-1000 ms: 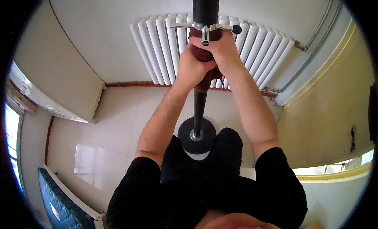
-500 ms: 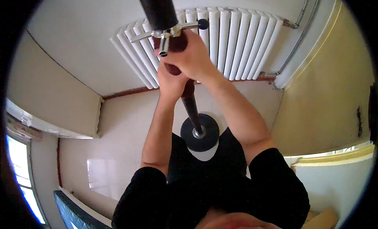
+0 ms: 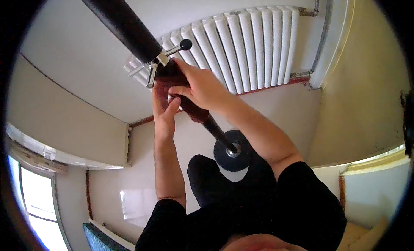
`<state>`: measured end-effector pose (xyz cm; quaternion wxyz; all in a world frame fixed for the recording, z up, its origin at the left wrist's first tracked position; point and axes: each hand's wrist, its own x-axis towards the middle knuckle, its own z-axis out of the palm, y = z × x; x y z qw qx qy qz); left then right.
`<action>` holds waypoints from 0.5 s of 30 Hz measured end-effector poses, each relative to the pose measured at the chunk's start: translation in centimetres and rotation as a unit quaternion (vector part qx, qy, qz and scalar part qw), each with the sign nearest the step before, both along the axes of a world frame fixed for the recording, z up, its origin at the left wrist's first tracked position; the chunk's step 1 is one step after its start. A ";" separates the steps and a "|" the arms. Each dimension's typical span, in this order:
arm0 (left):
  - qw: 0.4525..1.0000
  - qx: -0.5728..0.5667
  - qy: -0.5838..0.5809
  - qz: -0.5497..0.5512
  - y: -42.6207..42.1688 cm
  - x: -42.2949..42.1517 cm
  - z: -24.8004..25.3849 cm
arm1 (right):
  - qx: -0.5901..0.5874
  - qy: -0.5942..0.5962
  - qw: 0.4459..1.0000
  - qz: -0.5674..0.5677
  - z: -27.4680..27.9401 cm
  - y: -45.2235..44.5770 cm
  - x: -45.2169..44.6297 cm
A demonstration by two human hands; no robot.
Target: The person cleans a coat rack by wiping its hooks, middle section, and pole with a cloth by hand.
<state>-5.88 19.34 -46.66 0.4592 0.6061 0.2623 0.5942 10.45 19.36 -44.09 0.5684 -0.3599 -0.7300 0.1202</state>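
Observation:
A tall black pole stand leans toward the upper left, its round black base [image 3: 222,158] low between the legs. Around the pole is a dark reddish-brown sleeve [image 3: 195,111], below a chrome clamp [image 3: 160,61] with lever arms, one tipped with a black ball knob [image 3: 186,44]. A thick black tube [image 3: 123,24] continues above the clamp. My left hand [image 3: 164,115] holds the sleeve from its left side, thumb showing, fingers partly hidden behind. Just below the clamp, my right hand [image 3: 202,87] wraps the sleeve from the right, thumb across its front.
A white radiator [image 3: 241,52] stands against the wall ahead, with pipes [image 3: 321,44] at its right end. To the right is a yellowish panel [image 3: 358,91]. A pale cabinet-like block [image 3: 73,108] and a bright window [image 3: 41,199] are on the left, above a dark-topped surface [image 3: 101,239].
The stand's upper part has swung to the left, and the pole leans more. Both hands have moved left and lower with the sleeve. My thumbs now lie apart on it. The view has also shifted.

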 end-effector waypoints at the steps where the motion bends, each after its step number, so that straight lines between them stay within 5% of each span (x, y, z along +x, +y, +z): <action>1: 0.998 0.051 0.040 -0.008 0.8 -0.8 0.0 | -0.018 -0.039 0.999 -0.026 0.2 -0.4 0.6; 8: 0.995 0.038 0.086 0.022 0.0 0.3 0.3 | 0.062 0.015 0.994 -0.084 -1.2 -0.8 0.1; 12: 0.992 0.071 0.095 0.040 0.3 1.1 -1.5 | 0.044 0.047 0.997 -0.038 -1.0 0.1 0.3; 15: 0.988 -0.015 0.146 0.055 0.8 1.5 -3.1 | -0.056 0.071 0.995 0.031 -0.3 1.1 0.4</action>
